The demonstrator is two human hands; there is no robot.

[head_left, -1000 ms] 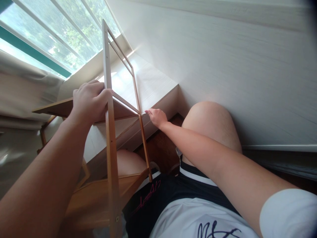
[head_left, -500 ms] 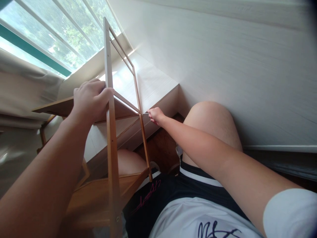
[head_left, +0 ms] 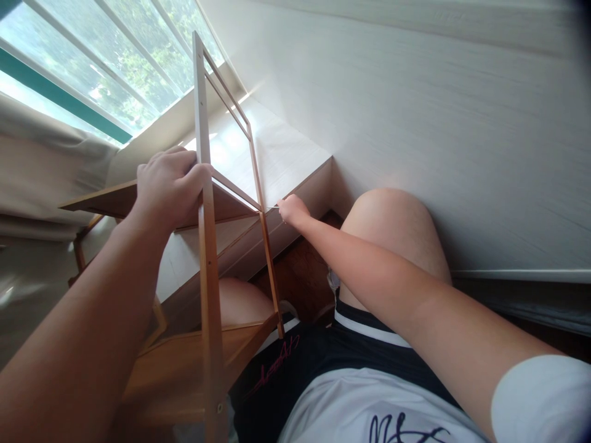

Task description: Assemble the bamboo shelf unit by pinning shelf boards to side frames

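A wooden shelf frame (head_left: 210,258) stands between my legs, with slim posts, crossbars and flat boards. My left hand (head_left: 170,184) is wrapped round its near post, just above the upper board (head_left: 226,200). On the far side, my right hand (head_left: 293,210) is closed on a thin metal rod, seemingly an Allen key (head_left: 272,207). The rod's tip meets the far post (head_left: 262,212) where the upper board joins it. Fingers hide most of the tool. A lower board (head_left: 170,369) spans the frame near my lap.
Behind the frame is a pale ledge (head_left: 281,154) beneath a barred window (head_left: 106,67). A white wall (head_left: 415,123) rises close on the right. Curtains (head_left: 46,160) hang at the left, and my knee (head_left: 392,227) is beside my right forearm.
My right hand has turned at the wrist, its fingers rolling over and shifting slightly up and right, with the rod still at the post. My left hand keeps its hold.
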